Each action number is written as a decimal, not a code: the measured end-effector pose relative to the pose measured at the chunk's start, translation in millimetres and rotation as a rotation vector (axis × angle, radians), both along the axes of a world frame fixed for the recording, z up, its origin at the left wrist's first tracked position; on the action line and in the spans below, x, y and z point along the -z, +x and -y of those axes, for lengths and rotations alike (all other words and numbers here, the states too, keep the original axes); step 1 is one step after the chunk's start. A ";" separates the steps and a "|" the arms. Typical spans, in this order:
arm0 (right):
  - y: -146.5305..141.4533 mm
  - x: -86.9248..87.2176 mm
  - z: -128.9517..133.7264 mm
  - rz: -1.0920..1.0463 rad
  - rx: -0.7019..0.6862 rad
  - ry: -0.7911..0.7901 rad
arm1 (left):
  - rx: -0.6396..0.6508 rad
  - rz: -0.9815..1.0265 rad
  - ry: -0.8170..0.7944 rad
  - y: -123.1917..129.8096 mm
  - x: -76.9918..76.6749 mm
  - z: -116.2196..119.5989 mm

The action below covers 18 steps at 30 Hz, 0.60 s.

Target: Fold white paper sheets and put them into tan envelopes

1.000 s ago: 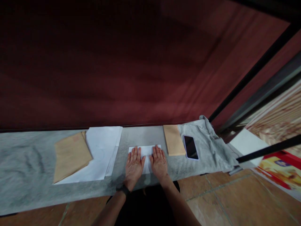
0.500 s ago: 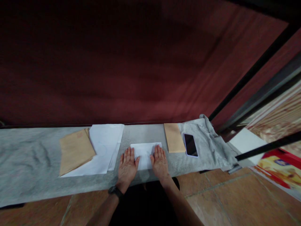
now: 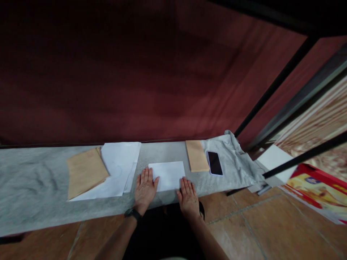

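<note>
A folded white paper (image 3: 168,175) lies flat on the grey cloth in front of me. My left hand (image 3: 146,188) rests flat at its left edge, fingers extended, with a dark watch on the wrist. My right hand (image 3: 188,198) lies at the paper's lower right corner, its fingers also stretched out. To the left are white sheets (image 3: 119,169), partly covered by several brown envelopes (image 3: 86,171). On the right sits a stack of brown envelopes (image 3: 197,156), with a phone (image 3: 215,163) beside it.
The grey cloth (image 3: 29,187) covers a long narrow table, bunched at its right end. A dark red wall (image 3: 135,108) rises behind it. Black metal bars (image 3: 273,86) and a red and yellow box (image 3: 317,189) are at the right.
My right hand has slid down from the paper's right part to its lower right corner. My left hand has shifted slightly toward the left edge. The camera view has shifted a little.
</note>
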State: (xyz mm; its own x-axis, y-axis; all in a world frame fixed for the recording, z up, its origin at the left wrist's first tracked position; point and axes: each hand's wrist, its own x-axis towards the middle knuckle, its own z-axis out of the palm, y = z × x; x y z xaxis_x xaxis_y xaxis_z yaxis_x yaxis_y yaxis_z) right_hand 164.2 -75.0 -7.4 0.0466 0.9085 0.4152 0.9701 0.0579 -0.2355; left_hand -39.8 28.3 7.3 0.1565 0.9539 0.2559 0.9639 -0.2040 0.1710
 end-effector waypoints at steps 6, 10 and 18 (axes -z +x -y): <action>3.6 2.9 3.6 -0.016 0.023 -0.001 | -0.016 0.018 -0.003 -5.1 1.3 3.5; -22.4 0.3 -0.1 -0.064 0.069 0.008 | -0.017 0.011 -0.021 -6.8 -0.7 6.4; -47.8 0.0 6.7 -0.046 -0.132 0.014 | -0.002 0.047 0.009 -10.4 -7.9 8.9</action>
State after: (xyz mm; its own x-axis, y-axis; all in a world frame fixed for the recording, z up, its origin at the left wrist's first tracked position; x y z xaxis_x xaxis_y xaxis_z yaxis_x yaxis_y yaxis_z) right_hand 116.5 -81.7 -7.5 -0.0539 0.9021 0.4281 0.9419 0.1883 -0.2780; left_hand -50.1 19.5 15.3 0.1421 0.9519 0.2716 0.9552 -0.2038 0.2145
